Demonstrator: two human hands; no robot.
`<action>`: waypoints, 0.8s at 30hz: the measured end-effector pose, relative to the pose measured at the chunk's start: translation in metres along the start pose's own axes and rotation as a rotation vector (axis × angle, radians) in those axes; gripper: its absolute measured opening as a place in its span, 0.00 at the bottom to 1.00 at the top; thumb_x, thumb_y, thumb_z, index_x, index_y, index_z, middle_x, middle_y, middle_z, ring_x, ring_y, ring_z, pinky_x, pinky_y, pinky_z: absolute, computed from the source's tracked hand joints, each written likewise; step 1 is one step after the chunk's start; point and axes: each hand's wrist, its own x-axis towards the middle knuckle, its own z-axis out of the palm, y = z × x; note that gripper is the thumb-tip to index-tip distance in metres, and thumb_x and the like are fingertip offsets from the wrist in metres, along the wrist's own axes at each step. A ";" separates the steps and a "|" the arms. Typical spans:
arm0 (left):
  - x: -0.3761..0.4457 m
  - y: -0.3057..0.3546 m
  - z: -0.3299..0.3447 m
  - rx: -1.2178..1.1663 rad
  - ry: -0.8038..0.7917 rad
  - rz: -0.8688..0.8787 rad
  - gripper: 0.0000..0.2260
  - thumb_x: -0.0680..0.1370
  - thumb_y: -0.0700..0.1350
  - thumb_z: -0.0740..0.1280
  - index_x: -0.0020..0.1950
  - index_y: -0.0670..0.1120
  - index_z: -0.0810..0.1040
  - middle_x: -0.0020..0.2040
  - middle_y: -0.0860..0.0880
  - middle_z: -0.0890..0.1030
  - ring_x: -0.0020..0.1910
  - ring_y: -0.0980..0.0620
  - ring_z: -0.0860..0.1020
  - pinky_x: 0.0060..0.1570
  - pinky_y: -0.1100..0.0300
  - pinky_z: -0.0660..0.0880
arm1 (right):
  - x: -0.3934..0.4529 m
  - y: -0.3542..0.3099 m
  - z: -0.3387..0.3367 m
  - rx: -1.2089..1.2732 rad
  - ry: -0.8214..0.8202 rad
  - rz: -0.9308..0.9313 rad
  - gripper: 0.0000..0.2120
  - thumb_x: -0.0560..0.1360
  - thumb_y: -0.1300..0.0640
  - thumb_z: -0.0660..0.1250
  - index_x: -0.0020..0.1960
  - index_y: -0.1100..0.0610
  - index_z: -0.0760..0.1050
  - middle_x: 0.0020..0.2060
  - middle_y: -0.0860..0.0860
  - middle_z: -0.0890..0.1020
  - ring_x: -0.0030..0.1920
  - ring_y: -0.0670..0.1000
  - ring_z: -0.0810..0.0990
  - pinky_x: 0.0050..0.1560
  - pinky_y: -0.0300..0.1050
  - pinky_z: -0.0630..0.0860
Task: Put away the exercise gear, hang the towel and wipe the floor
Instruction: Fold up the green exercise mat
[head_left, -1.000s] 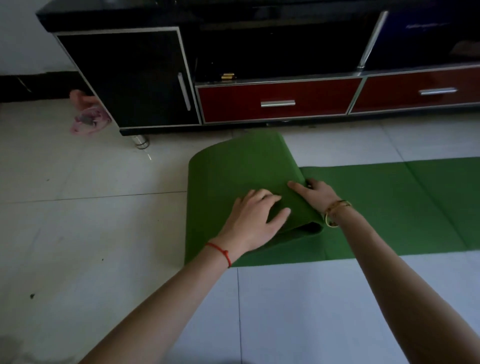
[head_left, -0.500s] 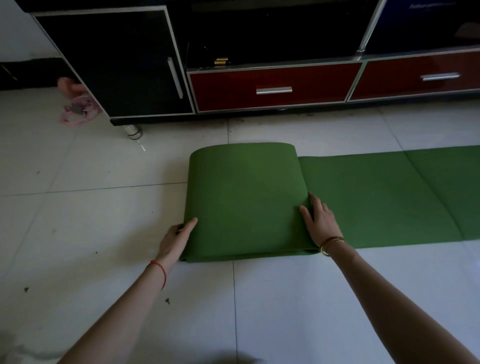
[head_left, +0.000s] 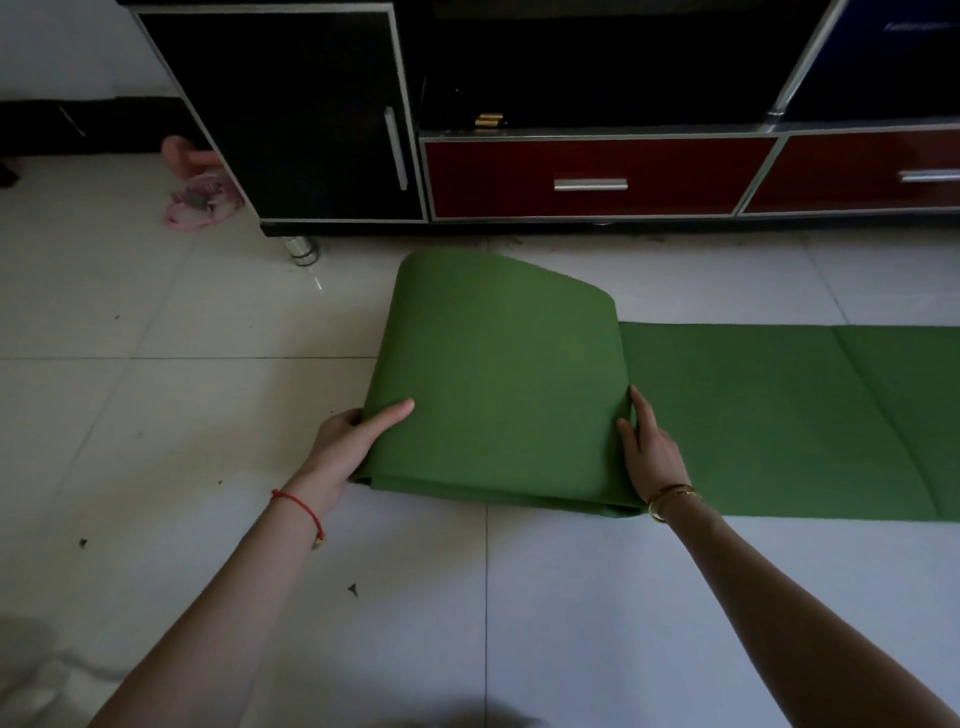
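While your left hand (head_left: 345, 447) grips the mat (head_left: 498, 384) fold's left edge and right hand (head_left: 649, 452) presses flat, unrolled mat runs rightward.

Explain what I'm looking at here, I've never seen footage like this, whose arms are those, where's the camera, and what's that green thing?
There is no machine: a person wears a camera on the head, looking forward and down at their own arms. On the tiled floor lies a green exercise mat, partly folded over itself, the rest flat toward the right. The left hand grips the fold's left edge, thumb on top. The right hand rests against its right edge, fingers straight. Behind stands a black TV cabinet with red drawers.
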 end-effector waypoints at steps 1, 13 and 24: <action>-0.004 0.007 -0.007 0.007 0.040 0.041 0.29 0.67 0.60 0.76 0.62 0.46 0.78 0.52 0.52 0.83 0.51 0.52 0.82 0.42 0.62 0.78 | 0.001 -0.007 0.007 0.004 -0.017 -0.005 0.24 0.81 0.53 0.54 0.76 0.52 0.53 0.57 0.63 0.78 0.55 0.63 0.77 0.52 0.50 0.72; -0.060 0.095 -0.092 0.199 0.411 0.253 0.19 0.64 0.61 0.78 0.47 0.51 0.82 0.46 0.53 0.85 0.46 0.52 0.83 0.53 0.53 0.80 | -0.002 -0.130 0.107 -0.116 -0.285 -0.136 0.24 0.82 0.56 0.47 0.75 0.64 0.51 0.66 0.63 0.66 0.62 0.62 0.71 0.64 0.53 0.69; -0.102 0.131 -0.071 0.334 0.428 0.370 0.15 0.72 0.59 0.71 0.53 0.52 0.80 0.49 0.53 0.83 0.48 0.52 0.82 0.54 0.53 0.79 | -0.024 -0.207 0.119 -0.048 -0.472 -0.333 0.15 0.76 0.64 0.59 0.61 0.62 0.74 0.55 0.59 0.81 0.54 0.59 0.79 0.48 0.38 0.71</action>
